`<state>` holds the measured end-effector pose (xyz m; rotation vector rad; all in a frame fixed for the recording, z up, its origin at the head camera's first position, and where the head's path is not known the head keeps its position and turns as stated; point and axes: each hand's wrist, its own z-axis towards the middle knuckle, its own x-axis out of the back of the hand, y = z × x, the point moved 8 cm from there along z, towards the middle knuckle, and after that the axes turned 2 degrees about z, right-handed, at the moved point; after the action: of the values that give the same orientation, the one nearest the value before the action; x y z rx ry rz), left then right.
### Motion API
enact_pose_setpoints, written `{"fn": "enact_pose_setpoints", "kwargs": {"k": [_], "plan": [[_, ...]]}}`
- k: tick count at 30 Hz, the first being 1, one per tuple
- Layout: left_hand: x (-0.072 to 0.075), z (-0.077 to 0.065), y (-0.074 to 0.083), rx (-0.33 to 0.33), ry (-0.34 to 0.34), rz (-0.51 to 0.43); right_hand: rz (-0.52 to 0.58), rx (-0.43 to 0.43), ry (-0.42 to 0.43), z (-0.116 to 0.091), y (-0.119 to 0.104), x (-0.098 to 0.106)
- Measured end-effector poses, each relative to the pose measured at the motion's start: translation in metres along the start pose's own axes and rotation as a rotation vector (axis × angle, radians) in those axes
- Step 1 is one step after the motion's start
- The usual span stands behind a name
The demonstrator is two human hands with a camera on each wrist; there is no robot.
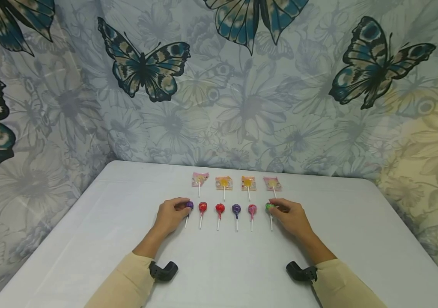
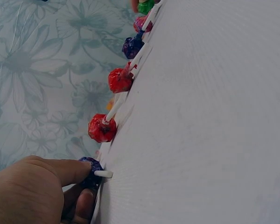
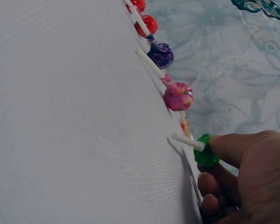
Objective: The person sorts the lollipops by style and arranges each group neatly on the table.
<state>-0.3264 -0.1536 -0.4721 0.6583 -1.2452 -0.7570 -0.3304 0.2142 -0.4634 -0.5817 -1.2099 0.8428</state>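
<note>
My left hand [image 1: 170, 217] pinches the wrapped head of a purple lollipop [image 2: 92, 176] at the left end of the front row. At the row's right end, my right hand [image 1: 291, 216] holds a green lollipop [image 3: 206, 151] by its head between thumb and fingers. Between the hands lie two red lollipops [image 1: 202, 207] [image 1: 220, 208], a dark purple lollipop [image 1: 236, 208] and a pink lollipop [image 1: 252, 209], their white sticks pointing toward me. The left wrist view shows the purple lollipop's stick tip jutting out past the thumb.
Behind the front row lies a second row of flat lollipops in clear wrappers, two pinkish [image 1: 200, 179] at the ends and two yellow [image 1: 224, 183] in the middle. Everything lies on a white table [image 1: 226, 265]. A butterfly-patterned cloth [image 1: 249, 107] hangs behind the table's far edge.
</note>
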Motion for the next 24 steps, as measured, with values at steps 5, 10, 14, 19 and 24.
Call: {"fn": "enact_pose_setpoints", "kwargs": {"k": [5,10,14,19,24], "plan": [[0.0003,0.0003,-0.0005,-0.004,0.004,-0.001,-0.051,-0.023,-0.019,0.0009,0.0037,-0.0028],[0.0008,-0.0008,0.0006,-0.005,0.005,-0.012,-0.082,-0.037,-0.027,0.0005,0.0051,-0.0036],[0.0009,-0.0012,0.0010,-0.006,0.006,-0.010,-0.086,-0.033,-0.027,-0.0004,0.0034,-0.0034],[0.0004,-0.0013,0.0005,-0.004,0.008,-0.004,-0.075,-0.020,-0.026,-0.0013,0.0007,-0.0030],[0.0007,-0.0015,0.0001,0.001,0.006,-0.012,-0.073,-0.032,-0.023,-0.0019,0.0010,-0.0029]]}}
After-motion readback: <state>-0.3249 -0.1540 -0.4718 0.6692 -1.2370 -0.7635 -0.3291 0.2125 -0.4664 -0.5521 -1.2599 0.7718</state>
